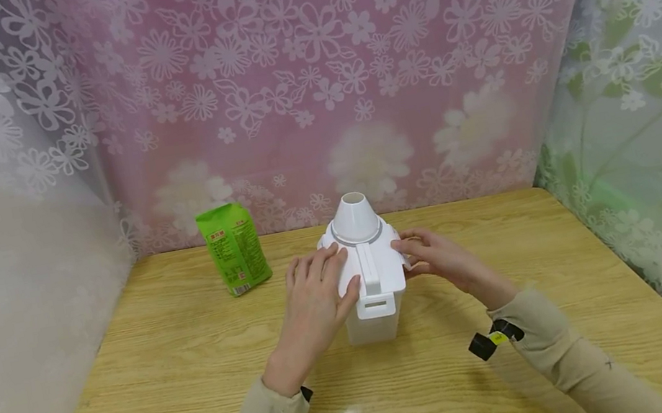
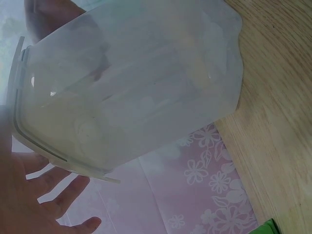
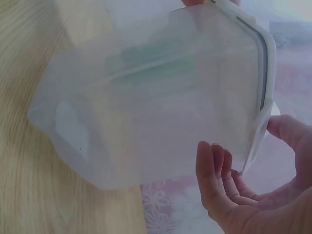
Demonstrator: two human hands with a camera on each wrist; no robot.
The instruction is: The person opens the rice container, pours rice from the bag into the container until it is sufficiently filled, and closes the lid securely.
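- A tall, translucent plastic container (image 1: 373,329) stands upright on the yellowish wood-grain table (image 1: 169,380), near its middle; a blurred green patch shows through its wall in the right wrist view.
- Its white plastic lid (image 1: 388,266) is on, carrying a raised bar handle (image 1: 368,269) and a white, cone-shaped plastic piece (image 1: 356,223) with a round opening; the cone's inside is too small to read.
- The left hand (image 1: 313,290) rests on the lid, fingers loosely spread.
- The right hand (image 1: 445,260) pinches the lid's white side clip (image 3: 256,139), thumb above, fingertips at its lower edge.
- A bright green printed bag (image 1: 236,248) stands left of the container, well apart, its contents hidden.
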